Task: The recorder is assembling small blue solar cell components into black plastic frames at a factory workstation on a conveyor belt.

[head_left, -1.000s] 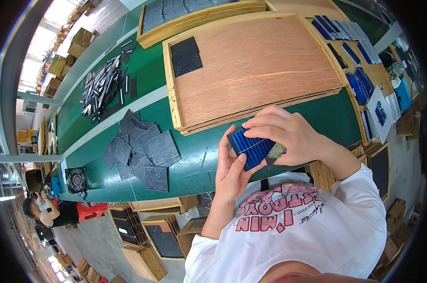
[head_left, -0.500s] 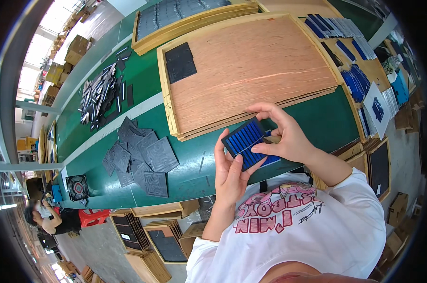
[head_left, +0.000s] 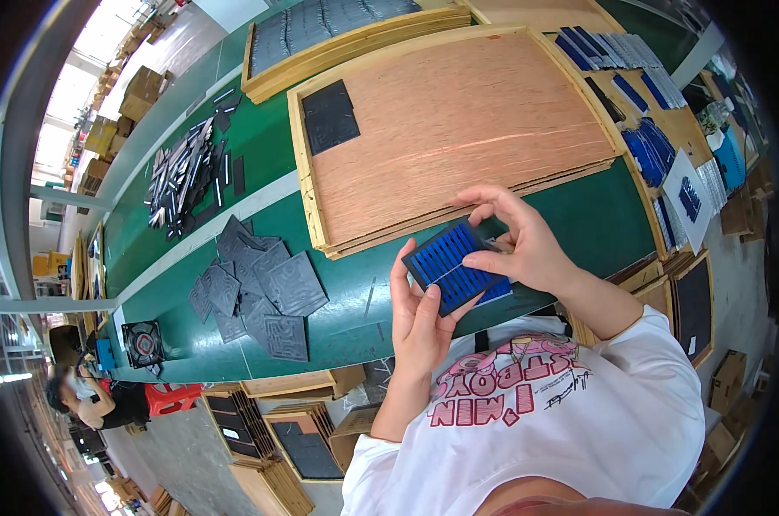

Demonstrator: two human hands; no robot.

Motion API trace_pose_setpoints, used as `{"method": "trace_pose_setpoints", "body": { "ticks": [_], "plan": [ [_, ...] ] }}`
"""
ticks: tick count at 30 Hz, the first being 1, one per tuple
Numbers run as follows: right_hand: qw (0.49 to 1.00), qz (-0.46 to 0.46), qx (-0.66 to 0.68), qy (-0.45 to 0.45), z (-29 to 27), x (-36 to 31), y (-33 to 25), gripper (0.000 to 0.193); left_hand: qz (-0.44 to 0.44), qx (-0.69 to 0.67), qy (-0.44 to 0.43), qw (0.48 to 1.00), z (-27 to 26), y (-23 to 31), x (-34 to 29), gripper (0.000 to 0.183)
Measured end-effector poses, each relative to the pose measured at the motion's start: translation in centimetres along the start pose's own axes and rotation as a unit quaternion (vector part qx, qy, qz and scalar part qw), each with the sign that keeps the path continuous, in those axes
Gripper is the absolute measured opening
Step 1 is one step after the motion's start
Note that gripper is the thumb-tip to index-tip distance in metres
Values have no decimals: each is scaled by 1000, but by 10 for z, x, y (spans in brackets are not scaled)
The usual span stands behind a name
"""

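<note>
A small black square panel (head_left: 441, 282) with rows of blue strips, like a little solar panel, is held tilted above the near edge of the green table. My left hand (head_left: 420, 331) grips its left side and lower corner, thumb on the face and fingers around the edge. On the right side, my right hand (head_left: 523, 241) has its thumb pressed on the blue strips; its curled fingers hide what lies behind. Below the panel, another blue piece (head_left: 497, 291) partly shows near the table edge.
A shallow wooden tray (head_left: 458, 112) holds one dark square panel (head_left: 329, 116). Grey patterned squares (head_left: 265, 288) lie heaped at left, with a pile of dark strips (head_left: 183, 176) beyond. Blue strips (head_left: 647, 150) fill a board at right. A small fan (head_left: 141, 343) and a seated person (head_left: 88, 400) are far left.
My right thumb has moved slightly up and right across the panel's face. The panel has tilted a little; my left hand keeps its grip.
</note>
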State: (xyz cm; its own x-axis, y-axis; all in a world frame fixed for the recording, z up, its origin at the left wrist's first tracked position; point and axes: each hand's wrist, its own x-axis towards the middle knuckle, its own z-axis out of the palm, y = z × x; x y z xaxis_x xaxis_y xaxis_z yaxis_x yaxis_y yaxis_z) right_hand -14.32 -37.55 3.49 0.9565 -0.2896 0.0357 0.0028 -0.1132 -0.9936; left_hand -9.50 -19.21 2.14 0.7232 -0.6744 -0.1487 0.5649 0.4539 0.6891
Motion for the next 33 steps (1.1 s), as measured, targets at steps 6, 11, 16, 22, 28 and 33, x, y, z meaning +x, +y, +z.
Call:
{"method": "trace_pose_setpoints", "body": {
  "ticks": [6,11,16,22,28,33],
  "plan": [
    [998,-1,67,-5,-6,0,5,67,3,2,3,1000,1,2,0,59],
    [998,2,62,-7,-6,0,5,67,4,1,8,1000,2,1,-1,59],
    [996,18,82,-6,-5,0,4,70,7,-7,11,1000,1,-2,0,59],
    [994,-67,-88,-9,11,6,5,78,28,55,19,998,7,-10,1,59],
    [998,-11,-51,-26,0,11,-1,70,51,56,20,997,2,-7,-1,58],
    [998,50,4,-44,-15,12,-5,51,52,32,16,998,1,-1,-2,59]
  ]
}}
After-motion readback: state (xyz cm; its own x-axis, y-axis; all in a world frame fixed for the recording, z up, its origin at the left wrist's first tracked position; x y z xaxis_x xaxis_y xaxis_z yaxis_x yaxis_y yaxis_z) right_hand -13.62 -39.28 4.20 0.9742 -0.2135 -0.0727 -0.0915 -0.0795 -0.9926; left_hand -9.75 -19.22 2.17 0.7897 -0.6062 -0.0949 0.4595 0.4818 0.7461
